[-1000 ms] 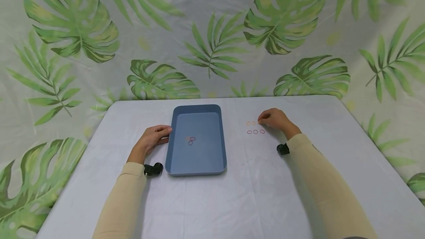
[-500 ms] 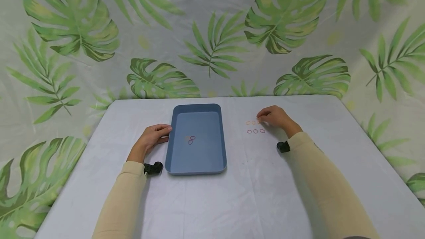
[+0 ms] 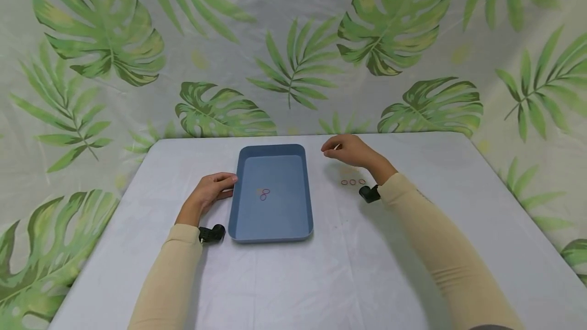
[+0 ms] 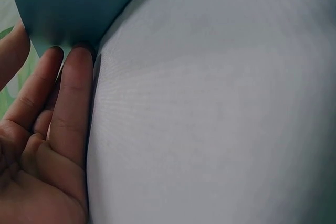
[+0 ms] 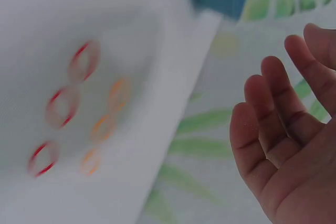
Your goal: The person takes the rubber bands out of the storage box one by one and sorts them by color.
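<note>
Lifted off the rings, the right hand (image 3: 350, 150) now hovers toward the tray (image 3: 271, 228), grip unclear — three orange rings (image 5: 104, 125), three red (image 5: 62, 107) remain; left hand (image 3: 212, 191) touches the tray, fingers straight.

— Where does the head view look from?

— From above the near edge of the desk (image 3: 293, 279), facing forward and down; it takes in both arms, the blue tray (image 3: 271, 192) and the leaf-print backdrop (image 3: 293, 50).

— And the wrist views?

— Very close. The left one looks along the left hand (image 4: 42, 145) to the tray's wall (image 4: 68, 3). The right one looks past the right hand (image 5: 283, 129) down at the red and orange rings (image 5: 79, 114), blurred.

— What's shared?

— The tray shows in all three; the rings in the head and right wrist views.
</note>
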`<state>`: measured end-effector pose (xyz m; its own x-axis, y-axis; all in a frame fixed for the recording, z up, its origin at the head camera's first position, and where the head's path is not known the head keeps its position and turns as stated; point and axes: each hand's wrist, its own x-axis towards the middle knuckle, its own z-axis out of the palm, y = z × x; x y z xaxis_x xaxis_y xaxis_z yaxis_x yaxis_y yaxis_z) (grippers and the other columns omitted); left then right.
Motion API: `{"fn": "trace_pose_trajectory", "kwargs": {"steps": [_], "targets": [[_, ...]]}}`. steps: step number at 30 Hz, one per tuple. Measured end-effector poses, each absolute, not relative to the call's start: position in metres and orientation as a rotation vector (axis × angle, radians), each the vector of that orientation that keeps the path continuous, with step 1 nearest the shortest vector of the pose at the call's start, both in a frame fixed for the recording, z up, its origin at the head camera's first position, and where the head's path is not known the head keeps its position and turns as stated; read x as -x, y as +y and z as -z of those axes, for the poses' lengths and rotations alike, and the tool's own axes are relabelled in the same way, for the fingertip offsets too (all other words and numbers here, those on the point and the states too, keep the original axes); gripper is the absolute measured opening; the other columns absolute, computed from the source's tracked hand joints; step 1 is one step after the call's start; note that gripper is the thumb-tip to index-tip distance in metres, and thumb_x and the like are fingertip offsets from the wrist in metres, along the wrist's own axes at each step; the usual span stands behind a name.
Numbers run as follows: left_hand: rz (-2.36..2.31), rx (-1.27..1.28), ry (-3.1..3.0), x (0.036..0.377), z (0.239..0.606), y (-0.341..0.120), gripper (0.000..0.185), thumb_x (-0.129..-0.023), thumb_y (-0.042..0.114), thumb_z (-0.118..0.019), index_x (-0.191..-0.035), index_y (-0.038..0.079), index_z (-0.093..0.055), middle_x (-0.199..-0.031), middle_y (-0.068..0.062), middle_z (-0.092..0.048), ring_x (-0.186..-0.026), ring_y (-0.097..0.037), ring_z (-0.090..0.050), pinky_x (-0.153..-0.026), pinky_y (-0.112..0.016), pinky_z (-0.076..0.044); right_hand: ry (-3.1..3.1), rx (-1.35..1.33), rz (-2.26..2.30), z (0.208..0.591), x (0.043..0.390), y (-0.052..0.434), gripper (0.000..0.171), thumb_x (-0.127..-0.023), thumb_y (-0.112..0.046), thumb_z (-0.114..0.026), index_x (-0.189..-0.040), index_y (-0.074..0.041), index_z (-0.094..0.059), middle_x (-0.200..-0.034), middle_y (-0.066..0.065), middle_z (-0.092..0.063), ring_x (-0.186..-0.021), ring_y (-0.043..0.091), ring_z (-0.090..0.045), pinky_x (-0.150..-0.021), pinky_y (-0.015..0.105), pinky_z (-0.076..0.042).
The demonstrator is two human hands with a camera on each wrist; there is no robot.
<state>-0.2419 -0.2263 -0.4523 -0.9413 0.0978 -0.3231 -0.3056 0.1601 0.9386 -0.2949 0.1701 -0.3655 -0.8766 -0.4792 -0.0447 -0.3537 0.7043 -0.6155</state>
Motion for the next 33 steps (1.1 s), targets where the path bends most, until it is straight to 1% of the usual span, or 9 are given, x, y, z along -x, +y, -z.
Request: {"fn": "trace_pose_trajectory", "kwargs": {"steps": [7, 13, 18, 22, 26, 29, 33], "targets": [[-1.84, 0.196, 2.137, 0.241, 0.451, -0.227, 0.054, -0.099, 0.026, -0.064, -0.142, -0.003, -0.05, -0.145, -0.02, -0.05, -0.1, 0.0, -0.063, -0.092, -0.019, -0.058, 2.636, 0.843, 0.891, 0.344, 0.287, 0.119, 0.027, -0.1, -0.021, -0.059, -0.123, -0.01, -0.068, -0.124, 0.01, -0.067, -0.108, 0.027, -0.064, -0.091, 0.044, -0.056], [-1.835, 0.21, 2.146, 0.24, 0.451, -0.227, 0.052, -0.099, 0.026, -0.063, -0.141, -0.002, -0.051, -0.142, -0.018, -0.052, -0.099, 0.0, -0.063, -0.091, -0.019, -0.059, 2.618, 1.004, 0.801, 0.343, 0.282, 0.078, 0.024, -0.099, -0.017, -0.06, -0.119, -0.01, -0.071, -0.123, 0.01, -0.067, -0.11, 0.026, -0.064, -0.092, 0.039, -0.057], [-1.839, 0.215, 2.149, 0.241, 0.453, -0.227, 0.051, -0.098, 0.025, -0.064, -0.14, -0.003, -0.052, -0.137, -0.016, -0.056, -0.097, 0.001, -0.063, -0.09, -0.019, -0.059, 2.567, 1.03, 0.831, 0.348, 0.277, 0.053, 0.023, -0.098, -0.015, -0.061, -0.118, -0.011, -0.071, -0.121, 0.012, -0.066, -0.111, 0.027, -0.065, -0.094, 0.037, -0.057], [-1.833, 0.216, 2.153, 0.241, 0.453, -0.225, 0.051, -0.098, 0.025, -0.064, -0.14, -0.003, -0.053, -0.139, -0.017, -0.054, -0.098, 0.0, -0.063, -0.091, -0.02, -0.059, 2.544, 1.04, 0.839, 0.353, 0.277, 0.039, 0.024, -0.098, -0.016, -0.062, -0.119, -0.011, -0.071, -0.121, 0.011, -0.067, -0.111, 0.026, -0.066, -0.093, 0.035, -0.058], [-1.816, 0.219, 2.165, 0.242, 0.452, -0.225, 0.052, -0.098, 0.027, -0.064, -0.14, -0.002, -0.053, -0.143, -0.018, -0.052, -0.101, -0.002, -0.062, -0.092, -0.021, -0.059, 2.518, 1.036, 0.84, 0.358, 0.277, 0.029, 0.026, -0.098, -0.016, -0.061, -0.122, -0.008, -0.07, -0.123, 0.01, -0.068, -0.113, 0.027, -0.065, -0.094, 0.036, -0.057], [-1.816, 0.223, 2.169, 0.243, 0.452, -0.224, 0.051, -0.098, 0.027, -0.064, -0.14, -0.002, -0.053, -0.142, -0.017, -0.052, -0.101, -0.002, -0.061, -0.092, -0.021, -0.059, 2.532, 1.035, 0.813, 0.365, 0.278, 0.024, 0.027, -0.098, -0.014, -0.061, -0.122, -0.007, -0.07, -0.123, 0.01, -0.068, -0.114, 0.027, -0.064, -0.095, 0.036, -0.057], [-1.819, 0.22, 2.162, 0.243, 0.454, -0.225, 0.052, -0.098, 0.027, -0.064, -0.14, -0.002, -0.053, -0.141, -0.018, -0.053, -0.1, -0.001, -0.061, -0.09, -0.019, -0.059, 2.571, 1.011, 0.749, 0.382, 0.279, 0.02, 0.026, -0.096, -0.01, -0.061, -0.12, -0.009, -0.071, -0.121, 0.01, -0.07, -0.114, 0.025, -0.064, -0.097, 0.035, -0.056]]}}
